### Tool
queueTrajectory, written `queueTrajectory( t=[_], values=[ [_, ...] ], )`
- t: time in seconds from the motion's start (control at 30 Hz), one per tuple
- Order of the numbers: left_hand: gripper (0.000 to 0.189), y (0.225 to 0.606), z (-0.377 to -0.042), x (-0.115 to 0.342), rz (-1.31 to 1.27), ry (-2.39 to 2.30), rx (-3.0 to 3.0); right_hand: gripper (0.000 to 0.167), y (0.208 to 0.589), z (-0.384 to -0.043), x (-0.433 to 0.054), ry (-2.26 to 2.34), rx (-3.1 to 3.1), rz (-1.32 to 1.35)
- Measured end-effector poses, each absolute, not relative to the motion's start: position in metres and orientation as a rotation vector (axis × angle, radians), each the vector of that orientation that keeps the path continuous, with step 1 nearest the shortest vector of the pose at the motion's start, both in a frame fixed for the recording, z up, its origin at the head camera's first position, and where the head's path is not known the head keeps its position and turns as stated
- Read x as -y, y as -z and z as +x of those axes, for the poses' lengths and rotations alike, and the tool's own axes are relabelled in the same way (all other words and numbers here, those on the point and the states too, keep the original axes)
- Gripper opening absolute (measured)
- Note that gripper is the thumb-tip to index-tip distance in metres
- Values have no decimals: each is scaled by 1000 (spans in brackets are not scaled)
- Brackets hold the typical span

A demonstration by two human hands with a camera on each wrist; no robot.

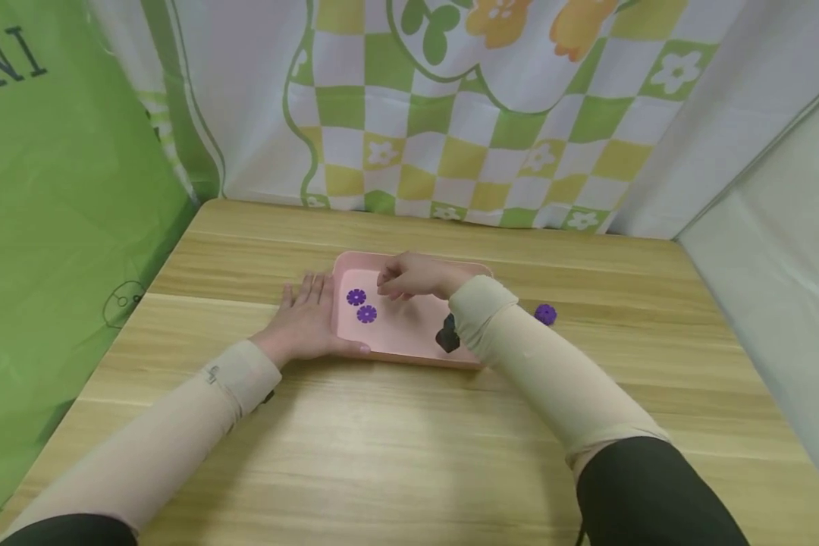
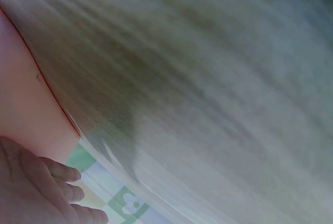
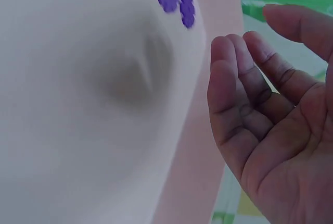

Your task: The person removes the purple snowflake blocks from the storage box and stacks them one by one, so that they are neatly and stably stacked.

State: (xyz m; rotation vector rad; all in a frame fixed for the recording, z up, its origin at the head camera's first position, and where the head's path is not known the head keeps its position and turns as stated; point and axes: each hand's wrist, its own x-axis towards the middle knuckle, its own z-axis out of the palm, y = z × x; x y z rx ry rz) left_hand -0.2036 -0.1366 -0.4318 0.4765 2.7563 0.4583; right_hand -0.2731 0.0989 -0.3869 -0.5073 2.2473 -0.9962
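Note:
A shallow pink tray (image 1: 409, 358) lies on the table, with two purple notched, flower-shaped discs (image 1: 366, 314) side by side near its left end. My left hand (image 1: 305, 326) rests against the tray's left end, fingers spread on the wood and thumb along the near rim. Over the tray's interior hovers my right hand (image 1: 415, 276), close to the discs. In the right wrist view its fingers (image 3: 223, 83) are loosely bent, the thumb stands apart, and nothing sits between them. The left wrist view is mostly filled by blurred wood, with part of the left hand (image 2: 31, 187) at a corner.
A round purple piece (image 1: 545, 315) lies on the wooden table (image 1: 355, 447) to the right of the tray. A black wrist camera (image 1: 448, 336) hangs under the right cuff, above the tray. Checkered curtain (image 1: 437, 152) closes off the back, green fabric (image 1: 54, 227) the left.

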Motion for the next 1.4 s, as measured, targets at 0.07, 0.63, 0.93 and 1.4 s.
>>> queueTrajectory(
  t=[0.07,0.63,0.93,1.4],
  values=[
    [153,432,-204,137,481,-456,-2759,19,388,-272,-91,967,-2255,-518],
    [153,431,-207,132,516,-442,-2753,15,401,-270,-63,513,-2462,-633],
    [149,429,-204,132,526,-408,-2762,20,406,-269,-55,385,-2515,-641],
    [148,427,-201,138,506,-440,-2764,15,402,-259,-46,247,-2508,-726]
  ],
)
